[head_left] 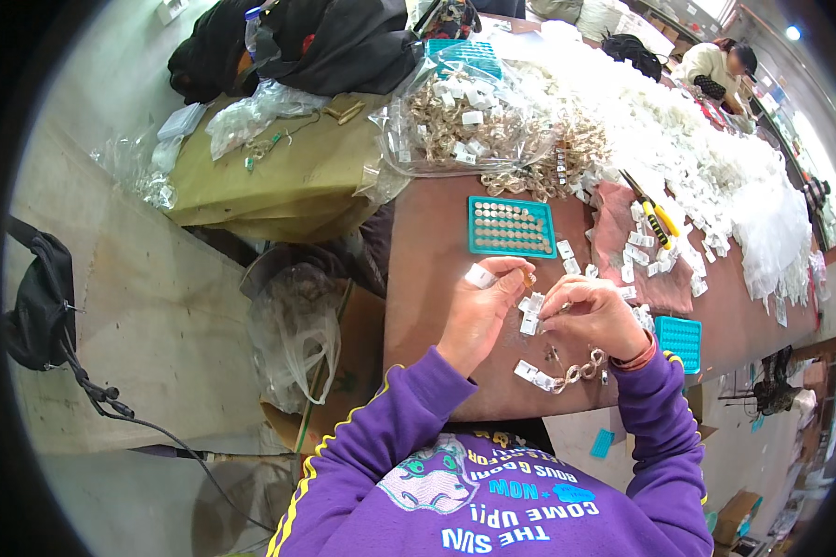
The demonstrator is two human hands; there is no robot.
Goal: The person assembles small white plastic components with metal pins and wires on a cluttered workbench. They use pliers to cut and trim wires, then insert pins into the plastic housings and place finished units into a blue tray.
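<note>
Near the front of the brown table, my left hand pinches a small bundle of amber wire between thumb and fingers. A white band wraps one finger of that hand. My right hand is closed beside it, its fingertips at a small white plastic case that hangs between the hands. Just beyond my left hand lies a teal tray with rows of round, silvery coin-like discs. Below my hands, looped wire coils lie next to more white cases.
Yellow-handled pliers rest on a pink cloth among scattered white cases. A clear bag of wire coils stands behind the tray. A large white heap covers the far right. Another teal tray sits beside my right wrist. A person works far off.
</note>
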